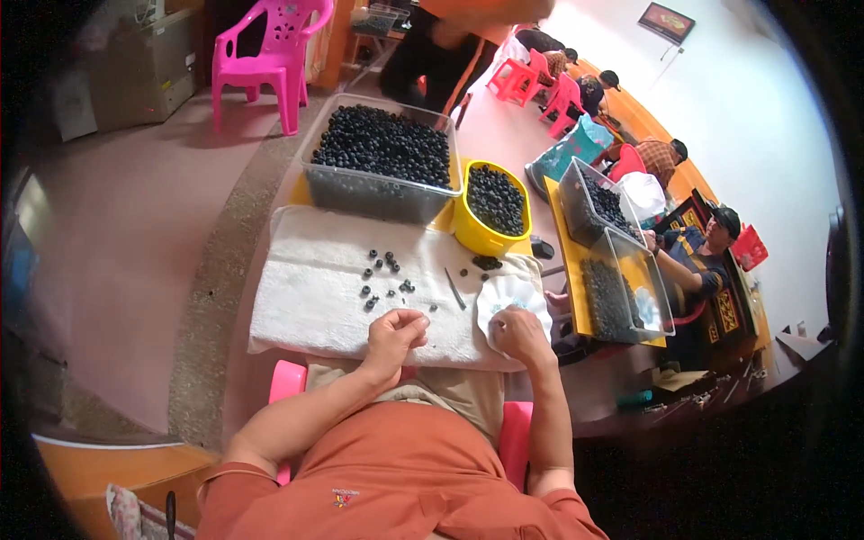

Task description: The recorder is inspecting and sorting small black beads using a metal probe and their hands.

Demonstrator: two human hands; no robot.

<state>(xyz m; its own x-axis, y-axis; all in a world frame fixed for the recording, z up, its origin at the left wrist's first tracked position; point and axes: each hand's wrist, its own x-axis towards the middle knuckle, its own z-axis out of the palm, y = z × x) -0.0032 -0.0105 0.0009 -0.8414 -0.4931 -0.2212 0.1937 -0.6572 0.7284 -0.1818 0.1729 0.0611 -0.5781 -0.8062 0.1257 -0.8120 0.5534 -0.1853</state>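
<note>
Bunches the right hand over a white scalloped dish, pinches the left hand left of it; cannot tell whether grasping anything. Shows dark beads left of the dish, on cloth.

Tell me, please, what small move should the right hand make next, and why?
Probably the right hand should move from the white dish toward the left hand. It reaches down at the dish, while the left hand is pinched near loose dark beads on the cloth. I cannot tell whether either hand holds something.
</note>
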